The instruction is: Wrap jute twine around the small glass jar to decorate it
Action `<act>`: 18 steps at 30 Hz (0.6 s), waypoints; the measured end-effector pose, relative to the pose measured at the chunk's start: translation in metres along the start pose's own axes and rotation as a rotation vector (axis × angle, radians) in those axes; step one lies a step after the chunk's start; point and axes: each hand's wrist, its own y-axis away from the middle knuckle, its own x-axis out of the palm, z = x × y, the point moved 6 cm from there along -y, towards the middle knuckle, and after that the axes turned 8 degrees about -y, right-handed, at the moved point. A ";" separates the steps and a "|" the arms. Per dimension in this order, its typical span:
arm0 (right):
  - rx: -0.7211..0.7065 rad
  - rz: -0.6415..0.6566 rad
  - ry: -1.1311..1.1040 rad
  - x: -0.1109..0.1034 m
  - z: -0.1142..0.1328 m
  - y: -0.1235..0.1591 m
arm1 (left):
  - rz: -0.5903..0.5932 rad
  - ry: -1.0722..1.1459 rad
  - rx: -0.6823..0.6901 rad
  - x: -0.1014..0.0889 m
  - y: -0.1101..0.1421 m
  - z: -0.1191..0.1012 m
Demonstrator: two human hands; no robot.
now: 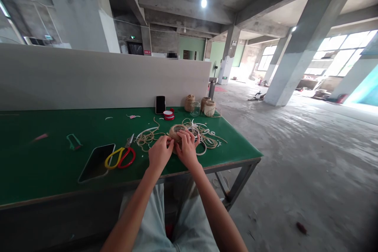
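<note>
A glass jar wrapped in brown twine (175,129) is held over the front of the green table, its mouth tipped toward me. My left hand (160,152) pinches at the jar's left side; whether a twine end is in that pinch is too small to tell. Across the jar's right side and rim, the fingers of my right hand (187,147) are wrapped. Loose brown twine (145,138) lies left of the jar. Another tangle of twine and white cord (210,138) spreads to the right, partly behind my right hand.
Scissors (121,158) with yellow and red handles overlap a phone (96,163) on the green table (56,173). A second phone (160,104) leans on the white partition (103,78). Nearby are red tape rolls (168,115), a clear jar (195,109), wrapped jars (209,108) and a green tool (73,141).
</note>
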 end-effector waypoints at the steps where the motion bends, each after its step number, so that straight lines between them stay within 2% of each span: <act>1: 0.000 -0.002 0.001 0.000 0.000 0.000 | 0.001 0.006 0.000 0.000 0.000 0.000; 8: -0.002 0.000 0.001 0.001 -0.001 0.000 | 0.042 0.215 -0.069 0.009 -0.004 0.006; 18: 0.017 0.012 -0.017 0.000 -0.002 -0.001 | 0.004 0.374 -0.082 0.022 -0.006 0.015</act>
